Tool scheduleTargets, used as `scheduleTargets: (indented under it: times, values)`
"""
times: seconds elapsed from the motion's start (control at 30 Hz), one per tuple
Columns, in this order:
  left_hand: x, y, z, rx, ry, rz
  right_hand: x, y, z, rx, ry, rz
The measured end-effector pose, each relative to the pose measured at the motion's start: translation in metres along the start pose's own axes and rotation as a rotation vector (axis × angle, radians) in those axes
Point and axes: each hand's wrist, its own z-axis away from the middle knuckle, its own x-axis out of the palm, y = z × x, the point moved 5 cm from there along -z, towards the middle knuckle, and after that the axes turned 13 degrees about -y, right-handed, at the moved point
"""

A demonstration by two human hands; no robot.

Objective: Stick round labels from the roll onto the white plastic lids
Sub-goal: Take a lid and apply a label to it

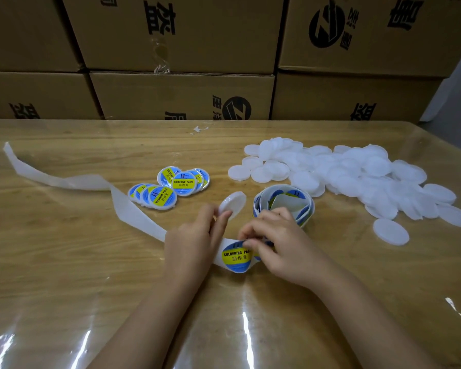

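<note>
Head view: the left hand (194, 235) clamped its fingers (221, 222) on a white lid (233, 203) at their tips. The right hand (274, 235) pinched a round label (236, 258) beneath its fingertips; it looked thin, floppy and sticky, so probably best peeled by its rim.

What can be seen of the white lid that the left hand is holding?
The white lid is a plain round disc of translucent white plastic with a shallow raised rim and no label yet. The left hand pinches its lower edge, so it is tilted, not lying flat on the table, between the labelled lids and the label roll. The right hand, pinching a round label, does not touch it.
</note>
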Motion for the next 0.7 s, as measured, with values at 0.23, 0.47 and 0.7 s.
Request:
scheduleTargets:
  times: [0.23, 0.47, 0.7]
  values:
    - [0.005, -0.001, 0.002, -0.036, 0.008, 0.135, 0.0, 0.0, 0.0, 0.002, -0.005, -0.074]
    - [0.012, 0.003, 0.002, -0.007, -0.101, 0.176, -0.001, -0.009, 0.001, -0.082, 0.037, -0.056]
    - [0.021, -0.004, 0.001, -0.049, -0.177, 0.183, 0.003, -0.026, 0.0, -0.246, 0.035, 0.177]
